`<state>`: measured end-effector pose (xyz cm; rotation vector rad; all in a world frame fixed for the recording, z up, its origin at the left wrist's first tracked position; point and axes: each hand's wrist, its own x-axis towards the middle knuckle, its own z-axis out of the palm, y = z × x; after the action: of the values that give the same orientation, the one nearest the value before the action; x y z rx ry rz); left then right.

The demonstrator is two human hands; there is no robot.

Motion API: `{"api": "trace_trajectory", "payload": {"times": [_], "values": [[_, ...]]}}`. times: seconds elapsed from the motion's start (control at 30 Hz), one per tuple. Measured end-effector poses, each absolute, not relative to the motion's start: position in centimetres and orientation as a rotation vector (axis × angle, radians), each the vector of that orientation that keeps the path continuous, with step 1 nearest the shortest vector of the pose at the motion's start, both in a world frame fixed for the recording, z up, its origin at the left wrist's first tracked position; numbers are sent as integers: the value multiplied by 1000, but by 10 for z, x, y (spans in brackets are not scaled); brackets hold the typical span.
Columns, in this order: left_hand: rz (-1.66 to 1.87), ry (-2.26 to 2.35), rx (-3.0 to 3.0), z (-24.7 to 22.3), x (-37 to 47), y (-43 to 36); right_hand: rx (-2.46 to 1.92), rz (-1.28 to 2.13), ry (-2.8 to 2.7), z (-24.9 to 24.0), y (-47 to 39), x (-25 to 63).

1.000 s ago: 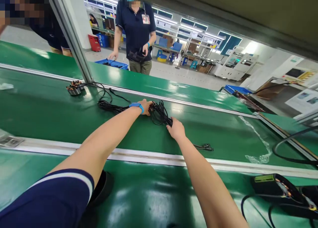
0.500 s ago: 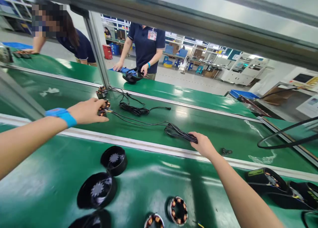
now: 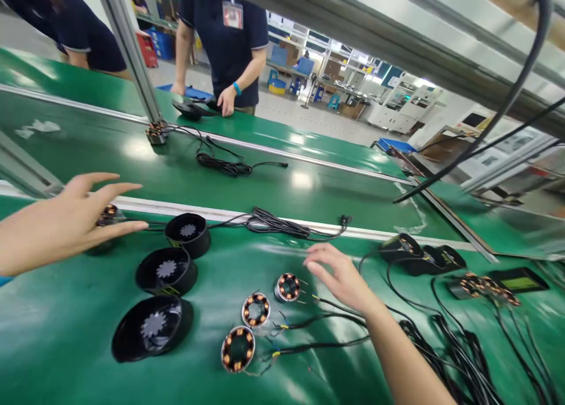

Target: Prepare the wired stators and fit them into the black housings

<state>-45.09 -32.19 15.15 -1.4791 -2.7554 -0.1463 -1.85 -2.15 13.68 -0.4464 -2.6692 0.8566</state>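
Note:
My left hand (image 3: 83, 219) hovers at the left with its fingers spread. Partly hidden beneath it is a copper-wound motor stator (image 3: 108, 215), whose lead runs behind the black round housings. My right hand (image 3: 339, 274), fingers extended and holding nothing, is above the green bench, nearest to a ring-shaped stator (image 3: 288, 287). The coiled black cable (image 3: 278, 223) lies along the white rail, its plug end to the right. Two more stator rings (image 3: 256, 309) (image 3: 238, 349) rest in front, beside black cables with bared coloured wire ends (image 3: 304, 321).
Three black round housings (image 3: 188, 234) (image 3: 165, 271) (image 3: 152, 328) stand left of the rings. Another stator (image 3: 156, 133) and a coiled cable (image 3: 227, 165) lie on the sunken belt (image 3: 344, 190). More cables (image 3: 463, 352) and housings (image 3: 421, 256) are right. Two co-workers stand across; a metal post (image 3: 128, 49) rises left.
The stator and coiled cable have come off the belt towards me, onto the near bench and rail. Both hands have let go. The view has shifted down and to the right.

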Motion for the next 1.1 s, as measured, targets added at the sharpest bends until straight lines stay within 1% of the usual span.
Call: {"api": "trace_trajectory", "payload": {"times": [0.07,0.13,0.23,0.33,0.4,0.5,0.63,0.73,0.83,1.0,1.1], "values": [[-198,-2799,-1676,165,-433,-295,-405,867,-2798,141,-44,-4],[-154,-2895,-1848,171,-417,-267,-448,725,-2942,137,-62,-3],[-76,-2900,-1985,163,-406,-232,-586,461,-3074,121,-78,-16],[24,-2770,-1991,153,-401,-208,-650,459,-3105,108,-79,-28],[11,-2655,-1988,156,-384,-194,-681,559,-3005,107,-75,-27],[-95,-2525,-2134,170,-330,-173,-693,623,-2710,123,-68,-13],[-154,-2362,-2381,174,-246,-131,-677,479,-2462,155,-54,9],[-220,-2350,-2459,162,-213,-105,-668,405,-2420,170,-47,12],[-317,-2331,-2535,153,-209,-94,-631,383,-2461,172,-47,7],[-690,-2302,-2824,146,-227,-96,-642,471,-2611,158,-49,-9],[-723,-2353,-2786,141,-228,-98,-698,509,-2646,145,-50,-19]]}}
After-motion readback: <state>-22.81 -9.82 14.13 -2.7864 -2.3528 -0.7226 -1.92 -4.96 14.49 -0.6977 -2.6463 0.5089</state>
